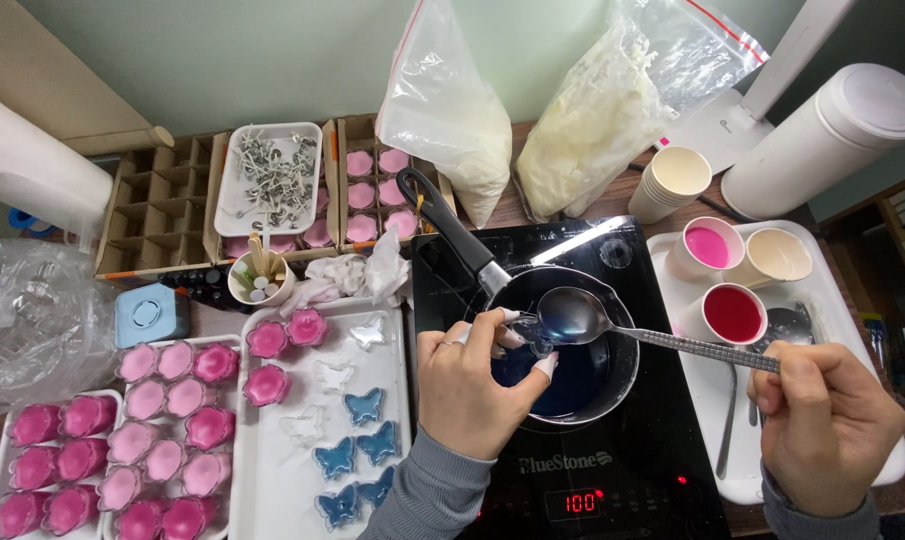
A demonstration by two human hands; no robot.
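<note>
Left hand (473, 385): pinched small clear mould (529, 338) over pan (573, 350).
Right hand (823, 420): closed on spoon (613, 322), bowl beside mould.

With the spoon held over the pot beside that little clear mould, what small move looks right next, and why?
Probably tip the spoon so its blue wax runs into the clear mould. The right hand holds the spoon level at the mould's edge, the left hand pinches the mould over the pot, and clear butterfly moulds on the tray are unfilled.
</note>
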